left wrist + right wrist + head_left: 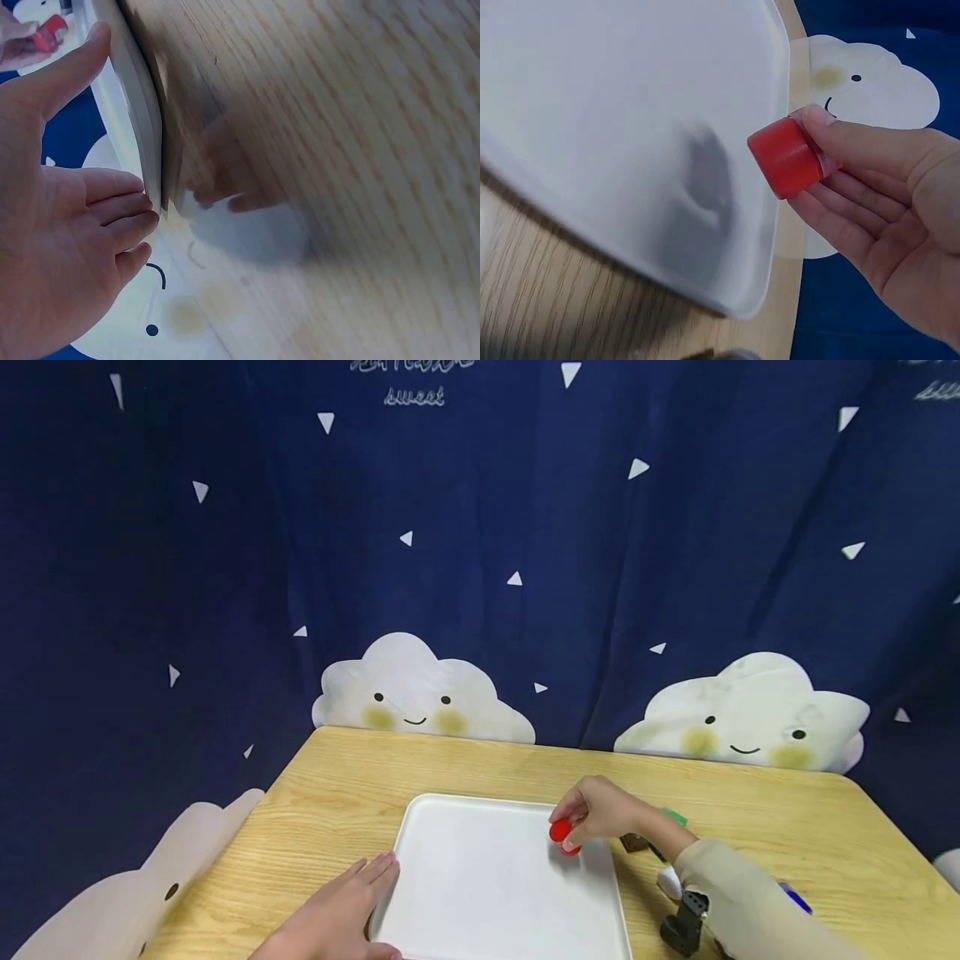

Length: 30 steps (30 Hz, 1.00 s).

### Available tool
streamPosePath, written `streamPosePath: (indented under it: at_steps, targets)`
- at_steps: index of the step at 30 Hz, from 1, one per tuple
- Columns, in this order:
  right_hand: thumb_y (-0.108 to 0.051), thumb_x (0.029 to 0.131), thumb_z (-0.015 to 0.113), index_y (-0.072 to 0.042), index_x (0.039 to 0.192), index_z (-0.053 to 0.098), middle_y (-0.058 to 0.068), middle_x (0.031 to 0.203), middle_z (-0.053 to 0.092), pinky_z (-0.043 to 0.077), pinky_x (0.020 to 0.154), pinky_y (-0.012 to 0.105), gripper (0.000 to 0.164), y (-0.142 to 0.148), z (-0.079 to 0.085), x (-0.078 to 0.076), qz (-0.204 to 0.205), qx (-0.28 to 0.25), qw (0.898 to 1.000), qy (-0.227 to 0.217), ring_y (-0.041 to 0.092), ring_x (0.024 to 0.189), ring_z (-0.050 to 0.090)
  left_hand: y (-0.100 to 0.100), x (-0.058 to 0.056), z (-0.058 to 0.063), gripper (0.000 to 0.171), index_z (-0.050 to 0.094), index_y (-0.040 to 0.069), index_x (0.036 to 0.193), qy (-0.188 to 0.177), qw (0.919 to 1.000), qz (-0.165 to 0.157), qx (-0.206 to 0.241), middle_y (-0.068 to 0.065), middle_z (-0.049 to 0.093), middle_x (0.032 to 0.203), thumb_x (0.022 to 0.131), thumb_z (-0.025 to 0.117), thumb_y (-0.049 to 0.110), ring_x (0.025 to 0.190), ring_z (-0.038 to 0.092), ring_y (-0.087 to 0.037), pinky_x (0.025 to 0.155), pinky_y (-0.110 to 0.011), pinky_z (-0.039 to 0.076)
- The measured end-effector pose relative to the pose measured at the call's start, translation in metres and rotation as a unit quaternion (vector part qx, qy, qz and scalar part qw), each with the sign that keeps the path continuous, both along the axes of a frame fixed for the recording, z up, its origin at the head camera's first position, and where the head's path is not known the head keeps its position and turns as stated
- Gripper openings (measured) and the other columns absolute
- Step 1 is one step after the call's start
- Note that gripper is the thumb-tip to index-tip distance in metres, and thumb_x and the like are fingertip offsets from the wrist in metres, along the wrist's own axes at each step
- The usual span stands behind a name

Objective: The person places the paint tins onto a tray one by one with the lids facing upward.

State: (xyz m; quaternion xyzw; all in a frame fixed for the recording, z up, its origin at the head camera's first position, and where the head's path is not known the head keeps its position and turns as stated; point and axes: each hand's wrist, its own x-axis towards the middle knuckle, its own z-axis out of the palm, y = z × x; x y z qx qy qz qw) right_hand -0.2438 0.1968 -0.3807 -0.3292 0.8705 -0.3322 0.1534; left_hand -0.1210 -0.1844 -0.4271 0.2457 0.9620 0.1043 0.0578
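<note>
A white rectangular tray (487, 877) lies on the wooden table. At its left edge rests my left hand (341, 906), the fingers nearly straight; the left wrist view has the fingertips against the tray's outer side (146, 120). Over the right part of the tray, my right hand (600, 810) pinches a small red jar (786, 159) between thumb and fingers. The jar is tilted and held above the tray surface, where a shadow falls. Its thumb end has a clear-looking band; the fingers partly hide that end.
Right of the tray, partly under the right forearm, lie a green item (675, 816), a dark brown item (634, 842), a white rounded item (669, 882), a black object (682, 928) and a blue item (795, 897). A navy curtain (465, 527) with clouds hangs behind the table.
</note>
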Motion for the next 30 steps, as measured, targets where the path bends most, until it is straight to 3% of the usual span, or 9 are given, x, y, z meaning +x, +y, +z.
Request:
streamPosePath:
  at_steps: [11, 30]
  targets:
    - [-0.009, 0.07, 0.083, 0.001, 0.099, 0.074, 0.01, 0.089, 0.076, 0.054, 0.067, 0.013, 0.032, -0.03, -0.008, -0.015, 0.004, 0.0, 1.0, 0.009, 0.005, 0.076, 0.066, 0.0, -0.002, -0.001, 0.103, 0.043, -0.004, 0.141, -0.016, 0.9998, 0.005, 0.004, -0.02, 0.044, 0.148, 0.068, 0.075, 0.061, 0.133, 0.045, -0.043, 0.105, -0.059, 0.042]
    - [-0.006, 0.07, 0.083, 0.002, 0.099, 0.073, 0.015, 0.09, 0.076, 0.056, 0.067, 0.017, 0.032, -0.068, -0.03, -0.027, -0.06, -0.045, 0.997, -0.025, 0.013, 0.078, 0.071, 0.0, -0.001, -0.001, 0.103, 0.043, -0.005, 0.14, -0.006, 1.0, 0.006, 0.003, -0.021, 0.045, 0.147, 0.067, 0.076, 0.061, 0.131, 0.046, -0.046, 0.103, -0.058, 0.043]
